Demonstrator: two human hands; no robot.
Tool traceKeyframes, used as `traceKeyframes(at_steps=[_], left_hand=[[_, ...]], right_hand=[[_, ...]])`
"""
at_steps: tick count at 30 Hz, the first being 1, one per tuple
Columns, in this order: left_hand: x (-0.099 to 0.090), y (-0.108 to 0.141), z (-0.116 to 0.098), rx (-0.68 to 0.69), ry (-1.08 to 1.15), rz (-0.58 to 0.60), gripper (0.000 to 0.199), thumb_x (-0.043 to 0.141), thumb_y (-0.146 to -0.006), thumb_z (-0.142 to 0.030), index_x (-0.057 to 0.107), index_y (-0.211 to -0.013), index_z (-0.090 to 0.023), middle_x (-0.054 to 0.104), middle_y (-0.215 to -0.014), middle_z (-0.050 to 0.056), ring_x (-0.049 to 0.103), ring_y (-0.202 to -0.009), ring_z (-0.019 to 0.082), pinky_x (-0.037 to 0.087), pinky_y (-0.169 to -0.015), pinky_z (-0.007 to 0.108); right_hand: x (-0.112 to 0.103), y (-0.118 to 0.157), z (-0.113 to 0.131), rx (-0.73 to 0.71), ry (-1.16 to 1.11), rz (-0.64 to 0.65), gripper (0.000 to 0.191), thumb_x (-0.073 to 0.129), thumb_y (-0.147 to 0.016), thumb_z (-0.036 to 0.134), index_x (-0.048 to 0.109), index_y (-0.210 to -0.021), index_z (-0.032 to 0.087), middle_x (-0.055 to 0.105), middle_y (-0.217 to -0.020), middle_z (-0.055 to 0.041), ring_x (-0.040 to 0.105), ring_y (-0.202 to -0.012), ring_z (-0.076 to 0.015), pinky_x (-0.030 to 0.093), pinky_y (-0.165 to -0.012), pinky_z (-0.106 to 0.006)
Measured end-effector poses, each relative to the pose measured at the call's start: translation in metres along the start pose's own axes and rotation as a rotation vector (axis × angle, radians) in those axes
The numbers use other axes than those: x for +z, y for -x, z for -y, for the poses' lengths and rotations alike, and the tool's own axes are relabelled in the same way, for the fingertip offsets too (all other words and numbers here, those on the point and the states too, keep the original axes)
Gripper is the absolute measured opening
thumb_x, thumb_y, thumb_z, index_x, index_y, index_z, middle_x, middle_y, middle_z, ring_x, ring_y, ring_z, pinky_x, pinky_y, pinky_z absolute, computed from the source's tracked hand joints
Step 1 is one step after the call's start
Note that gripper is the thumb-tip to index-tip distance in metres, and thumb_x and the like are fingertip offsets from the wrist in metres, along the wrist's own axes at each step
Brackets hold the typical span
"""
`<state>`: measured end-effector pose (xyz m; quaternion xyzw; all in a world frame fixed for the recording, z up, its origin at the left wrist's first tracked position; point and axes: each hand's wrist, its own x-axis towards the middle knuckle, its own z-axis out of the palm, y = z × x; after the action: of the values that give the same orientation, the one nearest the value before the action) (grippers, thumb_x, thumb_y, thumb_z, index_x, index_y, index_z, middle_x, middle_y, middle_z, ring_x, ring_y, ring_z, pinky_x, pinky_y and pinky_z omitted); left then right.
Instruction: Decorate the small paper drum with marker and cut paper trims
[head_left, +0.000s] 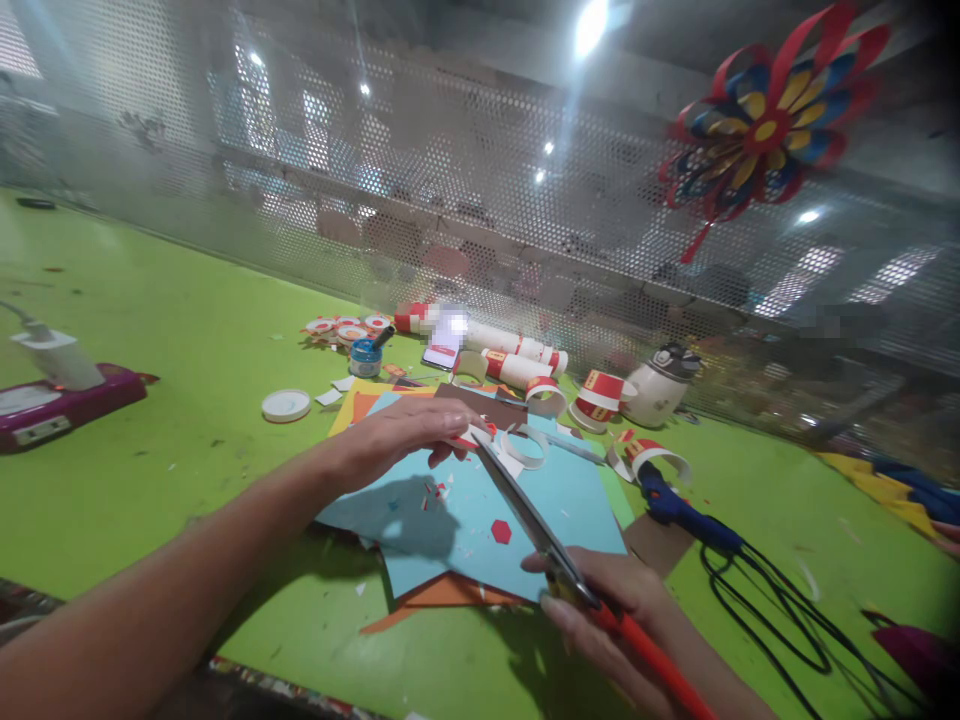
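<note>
In the head view, my left hand (pixel 420 430) pinches a small piece of red and white paper (pixel 474 436) above the paper stack. My right hand (pixel 607 610) grips a pair of scissors (pixel 532 520) with red handles; the blades point up and left, their tips at the paper piece. Below lies a light blue paper sheet (pixel 570 500) on sheets of other colours. A small red hexagon (pixel 501 531) and several tiny red and white scraps (pixel 437 492) rest on the blue sheet. A white paper ring (pixel 527 448) stands just right of the blade tips.
A blue glue gun (pixel 686 515) with a black cable lies at right. Behind are a paint jar (pixel 366 357), a phone (pixel 442 350), paper rolls (pixel 517 368) and a white penguin-like container (pixel 660 388). At left sits a purple power strip (pixel 71 400). A paper flower (pixel 765 130) hangs upper right.
</note>
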<state>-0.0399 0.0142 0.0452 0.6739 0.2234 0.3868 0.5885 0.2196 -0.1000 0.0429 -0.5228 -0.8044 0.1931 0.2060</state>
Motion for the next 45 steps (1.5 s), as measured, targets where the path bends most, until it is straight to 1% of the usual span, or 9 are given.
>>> traceKeyframes(at_steps=[4, 9, 15, 21, 25, 30, 37, 41, 45], left_hand=[[0.000, -0.002, 0.003, -0.021, 0.042, -0.040, 0.034, 0.061, -0.086, -0.044, 0.073, -0.101, -0.016, 0.067, -0.094, 0.010, 0.053, -0.079, 0.018, 0.041, -0.068, 0.030], [0.001, -0.001, 0.005, 0.022, 0.045, -0.086, 0.034, 0.065, -0.085, -0.043, 0.075, -0.105, -0.018, 0.068, -0.104, 0.011, 0.052, -0.077, 0.016, 0.042, -0.071, 0.030], [0.002, 0.000, 0.003, 0.054, 0.205, -0.067, 0.035, 0.066, -0.083, -0.041, 0.075, -0.107, -0.016, 0.068, -0.092, 0.012, 0.056, -0.081, 0.020, 0.043, -0.069, 0.031], [0.003, 0.002, -0.003, 0.087, 0.292, -0.048, 0.033, 0.069, -0.081, -0.038, 0.076, -0.105, -0.016, 0.071, -0.101, 0.012, 0.059, -0.084, 0.019, 0.046, -0.072, 0.030], [0.003, 0.002, -0.003, 0.117, 0.290, -0.011, 0.028, 0.066, -0.084, -0.035, 0.076, -0.104, -0.017, 0.071, -0.095, 0.011, 0.060, -0.082, 0.019, 0.046, -0.071, 0.029], [0.004, 0.002, -0.004, 0.111, 0.289, 0.035, 0.033, 0.063, -0.086, -0.032, 0.073, -0.113, -0.016, 0.070, -0.101, 0.014, 0.063, -0.087, 0.021, 0.047, -0.072, 0.029], [0.006, 0.003, -0.005, 0.170, 0.245, 0.063, 0.038, 0.068, -0.084, -0.028, 0.069, -0.120, -0.017, 0.070, -0.109, 0.015, 0.064, -0.086, 0.022, 0.051, -0.070, 0.031], [0.006, 0.002, -0.006, 0.169, 0.220, 0.068, 0.039, 0.071, -0.081, -0.026, 0.069, -0.120, -0.018, 0.070, -0.108, 0.013, 0.064, -0.081, 0.018, 0.052, -0.068, 0.029], [0.005, 0.002, -0.005, 0.189, 0.199, 0.110, 0.039, 0.069, -0.084, -0.026, 0.068, -0.122, -0.018, 0.070, -0.107, 0.012, 0.064, -0.084, 0.018, 0.052, -0.071, 0.028]], right_hand=[[0.004, -0.003, -0.002, -0.042, -0.032, -0.001, 0.032, 0.054, -0.089, 0.035, 0.075, -0.105, 0.017, 0.074, -0.077, -0.0047, 0.066, -0.063, -0.0154, 0.051, -0.059, -0.021], [-0.001, -0.003, -0.002, -0.039, -0.010, 0.043, 0.035, 0.052, -0.091, 0.038, 0.074, -0.108, 0.017, 0.072, -0.072, -0.0037, 0.065, -0.062, -0.0154, 0.051, -0.057, -0.021], [-0.009, -0.002, -0.006, -0.052, 0.005, 0.108, 0.032, 0.056, -0.090, 0.036, 0.074, -0.111, 0.020, 0.077, -0.089, -0.0074, 0.072, -0.078, -0.0202, 0.056, -0.071, -0.025], [-0.005, -0.005, -0.006, -0.121, 0.045, 0.086, 0.028, 0.055, -0.088, 0.027, 0.075, -0.104, 0.018, 0.076, -0.083, -0.0069, 0.070, -0.070, -0.0188, 0.055, -0.061, -0.022], [-0.007, -0.002, -0.005, -0.094, -0.002, 0.047, 0.028, 0.059, -0.086, 0.029, 0.075, -0.108, 0.022, 0.077, -0.086, -0.0061, 0.072, -0.072, -0.0190, 0.057, -0.067, -0.024], [-0.008, 0.012, -0.002, 0.044, -0.148, -0.050, 0.033, 0.062, -0.086, 0.047, 0.076, -0.107, 0.027, 0.076, -0.095, -0.0070, 0.071, -0.082, -0.0211, 0.058, -0.071, -0.027], [0.000, 0.017, -0.001, 0.180, -0.472, -0.008, 0.048, 0.054, -0.086, 0.064, 0.072, -0.110, 0.026, 0.069, -0.083, -0.0032, 0.066, -0.059, -0.0135, 0.055, -0.059, -0.023], [0.000, 0.016, -0.001, 0.189, -0.451, -0.045, 0.045, 0.058, -0.084, 0.063, 0.074, -0.106, 0.026, 0.067, -0.091, -0.0042, 0.066, -0.064, -0.0135, 0.056, -0.062, -0.023], [-0.001, 0.018, -0.003, 0.193, -0.335, -0.076, 0.042, 0.060, -0.083, 0.059, 0.075, -0.106, 0.028, 0.069, -0.093, -0.0059, 0.068, -0.078, -0.0187, 0.057, -0.066, -0.025]])
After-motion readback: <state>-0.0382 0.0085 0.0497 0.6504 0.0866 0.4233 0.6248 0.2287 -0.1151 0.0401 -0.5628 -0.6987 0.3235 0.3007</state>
